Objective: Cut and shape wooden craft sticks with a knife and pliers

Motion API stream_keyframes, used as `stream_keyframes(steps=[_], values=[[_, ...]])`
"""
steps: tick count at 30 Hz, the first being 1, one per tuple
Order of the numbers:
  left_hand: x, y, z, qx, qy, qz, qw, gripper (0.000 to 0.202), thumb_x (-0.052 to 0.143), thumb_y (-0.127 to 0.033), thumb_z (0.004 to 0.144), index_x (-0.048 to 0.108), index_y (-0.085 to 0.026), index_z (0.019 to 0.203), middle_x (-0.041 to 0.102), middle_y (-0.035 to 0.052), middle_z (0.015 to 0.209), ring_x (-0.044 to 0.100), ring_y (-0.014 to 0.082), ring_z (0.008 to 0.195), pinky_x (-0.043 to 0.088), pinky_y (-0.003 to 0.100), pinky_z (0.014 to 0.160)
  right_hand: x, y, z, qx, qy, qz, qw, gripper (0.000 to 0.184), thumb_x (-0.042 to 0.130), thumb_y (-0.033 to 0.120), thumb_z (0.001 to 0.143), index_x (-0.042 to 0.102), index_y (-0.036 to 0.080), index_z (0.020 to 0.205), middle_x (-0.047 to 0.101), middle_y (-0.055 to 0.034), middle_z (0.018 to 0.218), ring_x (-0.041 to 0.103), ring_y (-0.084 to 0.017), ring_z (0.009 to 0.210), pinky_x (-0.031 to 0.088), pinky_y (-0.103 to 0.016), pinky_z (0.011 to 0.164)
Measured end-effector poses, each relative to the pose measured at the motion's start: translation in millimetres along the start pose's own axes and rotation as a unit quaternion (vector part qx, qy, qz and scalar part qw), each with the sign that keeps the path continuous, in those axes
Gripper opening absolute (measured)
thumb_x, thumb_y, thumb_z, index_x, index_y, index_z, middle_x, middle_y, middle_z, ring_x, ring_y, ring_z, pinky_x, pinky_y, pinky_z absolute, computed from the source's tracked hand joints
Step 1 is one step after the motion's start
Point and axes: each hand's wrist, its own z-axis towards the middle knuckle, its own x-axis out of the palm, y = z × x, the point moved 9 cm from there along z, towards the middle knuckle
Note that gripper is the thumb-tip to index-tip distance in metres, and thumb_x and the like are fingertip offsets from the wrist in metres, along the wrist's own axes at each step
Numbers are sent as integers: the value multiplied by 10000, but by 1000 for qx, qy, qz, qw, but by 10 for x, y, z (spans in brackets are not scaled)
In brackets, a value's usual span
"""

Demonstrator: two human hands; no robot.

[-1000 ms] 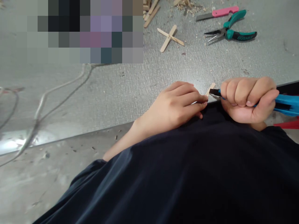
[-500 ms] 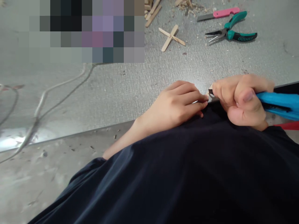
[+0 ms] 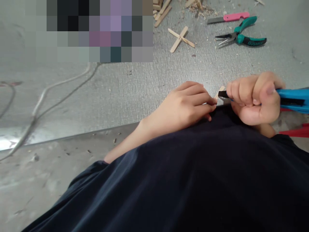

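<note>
My left hand [image 3: 190,101] pinches a small pale wooden stick [image 3: 221,89] between thumb and fingers at the table's near edge. Only the stick's far end shows past the fingertips. My right hand [image 3: 256,96] is wrapped in a fist round a blue utility knife [image 3: 293,100], whose handle sticks out to the right. The knife's dark blade [image 3: 222,94] points left and lies against or just over the stick, close to my left fingertips. Whether the blade is cutting into the wood I cannot tell.
Beyond my hands, two crossed craft sticks [image 3: 179,39] lie on the grey table [image 3: 135,96]. Farther off are green-handled long-nose pliers [image 3: 241,35], a pink-handled knife [image 3: 235,16], more sticks [image 3: 163,16] and wood shavings [image 3: 205,12]. A cable [image 3: 43,96] runs over the left side.
My right hand has moved slightly right and up with the knife, so more of the blade and the stick shows. My left hand stays almost in place. The view has shifted a little.
</note>
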Motion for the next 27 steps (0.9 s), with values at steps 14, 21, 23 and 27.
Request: stream_keyframes(steps=[14, 21, 23, 27], values=[[-9, 42, 2, -13, 9, -7, 1000, 193, 745, -452, 1162, 857, -296, 1143, 926, 33, 1195, 833, 242, 1107, 648, 520, 1170, -95, 42, -95, -121, -28, 35, 992, 767, 756, 594, 1150, 261, 248, 676, 218, 91, 502, 238, -123, 404, 416, -309, 490], [-25, 9, -28, -2, -7, -1, 1000, 158, 747, -405, 1162, 850, -290, 1197, 927, 48, 1216, 843, 268, 1168, 681, 490, 1075, 7, 46, -60, -115, 9, 64, 991, 770, 721, 536, 1184, 232, 236, 672, 241, 85, 522, 217, -111, 420, 360, -296, 498], [-18, 11, -24, -4, 5, 2, 1000, 172, 736, -413, 1169, 850, -288, 1199, 926, 51, 1227, 842, 269, 1179, 681, 487, 1069, 16, 53, -60, -118, 11, 61, 991, 765, 714, 536, 1189, 236, 236, 672, 243, 86, 524, 209, -109, 420, 352, -297, 495], [-10, 22, -16, -6, 20, 1, 1000, 204, 717, -432, 1181, 853, -281, 1199, 925, 59, 1223, 842, 269, 1182, 681, 484, 1056, 7, 53, -61, -113, 11, 44, 993, 758, 741, 567, 1167, 275, 247, 662, 248, 92, 524, 205, -111, 420, 372, -304, 492]])
